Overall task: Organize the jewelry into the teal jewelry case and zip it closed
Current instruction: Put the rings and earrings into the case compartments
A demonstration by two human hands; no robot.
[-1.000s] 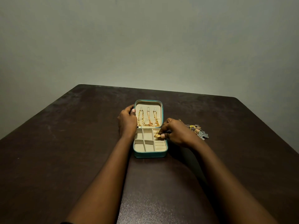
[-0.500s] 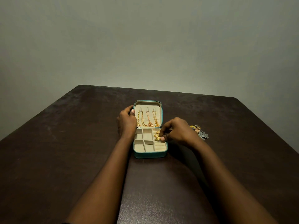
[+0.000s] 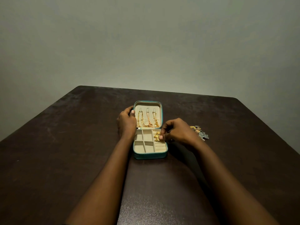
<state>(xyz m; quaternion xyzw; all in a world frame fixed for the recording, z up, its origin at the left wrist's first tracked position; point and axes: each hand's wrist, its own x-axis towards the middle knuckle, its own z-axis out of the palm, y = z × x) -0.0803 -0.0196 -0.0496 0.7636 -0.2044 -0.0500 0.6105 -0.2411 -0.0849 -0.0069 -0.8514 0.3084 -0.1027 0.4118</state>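
Note:
The teal jewelry case (image 3: pixel 150 155) lies open on the table, its cream lid raised at the back. Three gold chains (image 3: pixel 148 121) hang from hooks inside the lid. Three gold rings (image 3: pixel 157 136) sit in the ring-roll slot at the tray's right side. My left hand (image 3: pixel 126 123) grips the left edge of the lid, thumb on its rim. My right hand (image 3: pixel 176 132) is at the tray's right edge, thumb and fingertips pinching the nearest gold ring in the slot. The tray's other compartments are bare.
A small pile of loose jewelry (image 3: pixel 200 133), gold and silver pieces, lies on the dark brown table (image 3: pixel 65 151) just right of my right hand. A plain grey wall stands behind the table's far edge.
My right hand shifted slightly toward me along the ring slot; a third gold ring now shows in the row. My left hand stayed on the lid.

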